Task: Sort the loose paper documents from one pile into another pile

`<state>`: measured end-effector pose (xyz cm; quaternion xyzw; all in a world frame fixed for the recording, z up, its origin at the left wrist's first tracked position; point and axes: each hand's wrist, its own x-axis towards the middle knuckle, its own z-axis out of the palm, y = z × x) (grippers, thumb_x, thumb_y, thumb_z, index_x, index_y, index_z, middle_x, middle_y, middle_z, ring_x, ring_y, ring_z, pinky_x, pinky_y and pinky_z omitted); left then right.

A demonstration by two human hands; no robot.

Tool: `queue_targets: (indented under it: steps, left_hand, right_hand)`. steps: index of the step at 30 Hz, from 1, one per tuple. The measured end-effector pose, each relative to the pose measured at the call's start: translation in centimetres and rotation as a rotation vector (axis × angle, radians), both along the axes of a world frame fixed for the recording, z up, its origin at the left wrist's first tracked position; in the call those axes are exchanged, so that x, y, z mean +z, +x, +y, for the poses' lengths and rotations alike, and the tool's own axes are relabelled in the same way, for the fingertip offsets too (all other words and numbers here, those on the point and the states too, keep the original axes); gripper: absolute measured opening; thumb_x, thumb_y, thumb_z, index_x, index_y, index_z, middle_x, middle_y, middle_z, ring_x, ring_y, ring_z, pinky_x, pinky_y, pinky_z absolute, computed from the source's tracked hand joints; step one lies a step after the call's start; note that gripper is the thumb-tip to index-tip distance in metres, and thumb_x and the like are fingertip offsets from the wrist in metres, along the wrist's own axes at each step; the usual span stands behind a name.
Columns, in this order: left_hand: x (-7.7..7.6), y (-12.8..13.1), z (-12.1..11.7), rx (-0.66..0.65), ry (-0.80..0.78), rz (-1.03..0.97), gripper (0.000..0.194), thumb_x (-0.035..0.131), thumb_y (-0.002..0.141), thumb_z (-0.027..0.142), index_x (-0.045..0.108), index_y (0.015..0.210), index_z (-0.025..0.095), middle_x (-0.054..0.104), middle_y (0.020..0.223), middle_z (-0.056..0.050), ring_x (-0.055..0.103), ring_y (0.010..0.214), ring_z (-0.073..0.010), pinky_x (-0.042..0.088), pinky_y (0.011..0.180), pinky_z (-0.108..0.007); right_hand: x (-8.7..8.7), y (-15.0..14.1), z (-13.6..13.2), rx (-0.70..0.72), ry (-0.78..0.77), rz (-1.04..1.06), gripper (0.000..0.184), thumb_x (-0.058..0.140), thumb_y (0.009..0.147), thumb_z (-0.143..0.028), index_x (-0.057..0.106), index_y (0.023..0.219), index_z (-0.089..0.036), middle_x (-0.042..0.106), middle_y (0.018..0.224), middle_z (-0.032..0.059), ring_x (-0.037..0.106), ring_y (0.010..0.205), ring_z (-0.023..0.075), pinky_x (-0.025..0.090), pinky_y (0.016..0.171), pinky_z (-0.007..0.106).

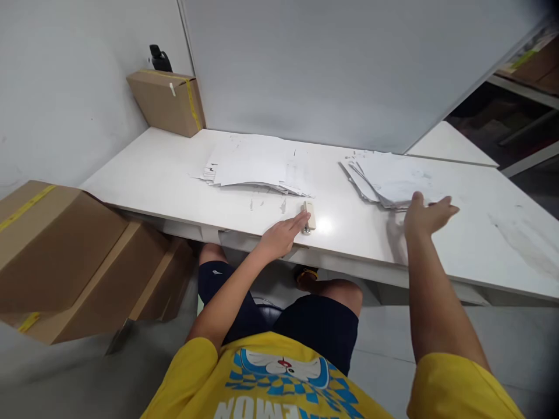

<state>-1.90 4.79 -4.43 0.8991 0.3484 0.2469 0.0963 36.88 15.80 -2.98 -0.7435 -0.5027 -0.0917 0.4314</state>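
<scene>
My left hand (pixel 283 235) reaches to the front part of the white table, its fingers together on a small cream stapler (pixel 310 216) with a metal end facing me. The thumb is mostly hidden. My right hand (pixel 425 216) is at the near edge of the right paper stack (pixel 393 177), fingers apart, with no sheet visibly held. That stack lies uneven, its sheets fanned at the left side. A second, wider stack of white paper (pixel 255 163) lies beyond the stapler to the left, its edges ragged.
A cardboard box (pixel 166 105) stands at the table's back left corner, a black bottle (pixel 160 58) behind it. Large cardboard boxes (pixel 61 250) lean at the left. A pale partition (pixel 327 70) rises behind the white table (pixel 349 233). Shelves (pixel 519 116) are at the far right.
</scene>
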Motion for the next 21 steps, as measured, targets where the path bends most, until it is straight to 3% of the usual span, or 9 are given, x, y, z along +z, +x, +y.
queue_targets:
  steps: [2,3,6,8,10,13,16,21]
  left_hand:
    - [0.7,-1.2,0.4,0.036,-0.008,-0.031,0.076,0.029,0.095,0.009,-0.006,0.161,0.021,0.026,0.166,-0.011,0.034,0.15,-0.0232,0.043,0.116,-0.041]
    - [1.2,-2.3,0.8,0.08,-0.01,-0.02,0.073,0.029,0.096,0.012,-0.002,0.162,0.019,0.026,0.166,-0.011,0.031,0.152,-0.0234,0.038,0.119,-0.042]
    - [3.2,-6.9,3.1,0.343,0.02,0.106,0.068,0.031,0.096,0.013,0.011,0.161,0.013,0.023,0.167,-0.013,0.015,0.156,-0.0285,0.024,0.126,-0.049]
    - [4.4,-10.4,5.2,0.545,0.067,0.175,0.072,0.04,0.096,0.023,0.012,0.16,0.005,0.013,0.169,-0.017,0.003,0.157,-0.034,0.013,0.127,-0.055]
    - [5.1,-13.3,7.3,0.632,0.124,0.212,0.074,0.044,0.095,0.026,0.014,0.158,0.001,0.01,0.168,-0.02,0.0,0.157,-0.0361,0.009,0.127,-0.056]
    - [5.1,-15.7,9.3,0.521,0.162,0.233,0.057,0.035,0.097,0.017,0.036,0.152,0.002,0.034,0.162,-0.018,0.017,0.156,-0.0319,0.015,0.126,-0.053]
    - [4.8,-16.3,9.6,0.436,0.163,0.201,0.051,0.026,0.098,0.01,0.057,0.138,0.009,0.057,0.146,-0.016,0.035,0.15,-0.027,0.025,0.123,-0.052]
    - [4.6,-16.4,9.7,0.534,0.172,0.162,0.058,0.047,0.094,0.02,0.043,0.15,0.007,0.042,0.157,-0.017,0.027,0.153,-0.0335,0.029,0.12,-0.054]
  right_hand:
    - [-1.3,0.3,-2.9,-0.194,-0.095,0.138,0.055,0.058,0.088,-0.044,0.057,0.121,0.001,0.05,0.107,0.0238,0.05,0.08,0.0237,0.038,0.077,0.044]
    - [-2.1,0.4,-4.6,-0.214,-0.141,0.181,0.052,0.055,0.088,-0.044,0.062,0.116,-0.001,0.052,0.104,0.0226,0.05,0.083,0.0258,0.038,0.081,0.045]
    - [-4.6,0.2,-10.0,-0.063,-0.089,0.041,0.053,0.044,0.089,-0.042,0.063,0.122,-0.005,0.06,0.107,0.0223,0.055,0.09,0.0288,0.041,0.087,0.045]
    - [-6.1,-0.5,-13.3,0.085,-0.124,-0.116,0.052,0.04,0.09,-0.041,0.065,0.124,-0.009,0.064,0.116,0.0223,0.058,0.105,0.0317,0.041,0.096,0.048]
    - [-7.3,-1.4,-15.6,0.133,-0.128,-0.19,0.052,0.034,0.093,-0.039,0.064,0.126,-0.012,0.064,0.127,0.0205,0.055,0.121,0.0327,0.035,0.107,0.054]
    - [-8.2,-2.2,-16.9,0.118,-0.11,-0.184,0.056,0.03,0.095,-0.041,0.062,0.131,-0.013,0.061,0.136,0.0199,0.051,0.131,0.0332,0.029,0.112,0.06]
    - [-8.4,-2.3,-16.7,0.115,-0.113,-0.168,0.06,0.029,0.095,-0.045,0.062,0.132,-0.012,0.059,0.139,0.0209,0.05,0.133,0.0338,0.029,0.112,0.061]
    - [-8.5,-2.3,-16.2,0.095,-0.109,-0.149,0.057,0.03,0.094,-0.041,0.064,0.131,-0.014,0.059,0.139,0.0197,0.05,0.133,0.0334,0.028,0.112,0.061]
